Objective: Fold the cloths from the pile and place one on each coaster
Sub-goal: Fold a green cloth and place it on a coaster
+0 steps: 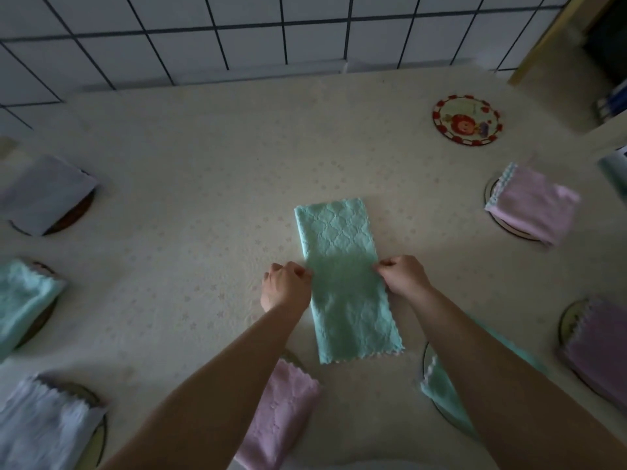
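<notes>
Mint-green cloth (342, 276) lies mid-desk as a long strip, its long axis running near to far and leaning slightly left at the far end. The left hand (286, 286) and right hand (403, 276) each pinch a long edge at mid-length, grip closed. The second fold seems in hand; next, halve it, then carry it to the bare coaster (466, 119) far right.

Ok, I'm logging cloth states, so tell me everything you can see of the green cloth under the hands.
The green cloth is mint, plush-looking fabric with an embossed diamond pattern and scalloped edges. It lies flat on the tablecloth as a long narrow strip, apparently folded once. The left hand and right hand pinch its long edges near the middle.
</notes>
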